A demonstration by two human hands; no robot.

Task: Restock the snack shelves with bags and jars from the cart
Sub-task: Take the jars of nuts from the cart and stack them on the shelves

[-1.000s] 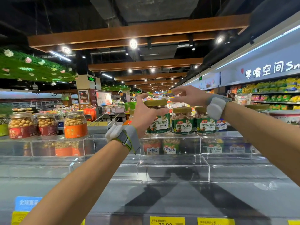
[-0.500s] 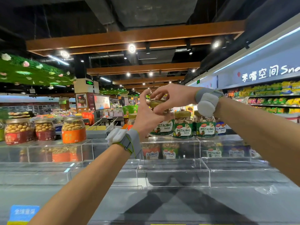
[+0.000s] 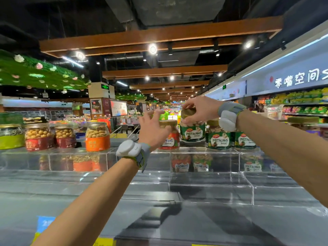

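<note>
ceiling: dark, wooden beams (image 3: 159, 34) | spotlights (image 3: 152, 49) lit | green canopy (image 3: 35, 75) left | blue sign (image 3: 298, 79) right

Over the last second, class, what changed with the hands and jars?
The right hand took hold of the green-labelled plastic pistachio jar by its gold lid; the left hand let go of it and opened, moving left. The orange-labelled nut jar stayed put.

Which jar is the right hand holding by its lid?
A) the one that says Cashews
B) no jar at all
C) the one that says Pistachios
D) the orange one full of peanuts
C: the right hand grips the lid of the green jar labelled Pistachios, while the Cashews jar stands beside it, by the open left hand.
</note>
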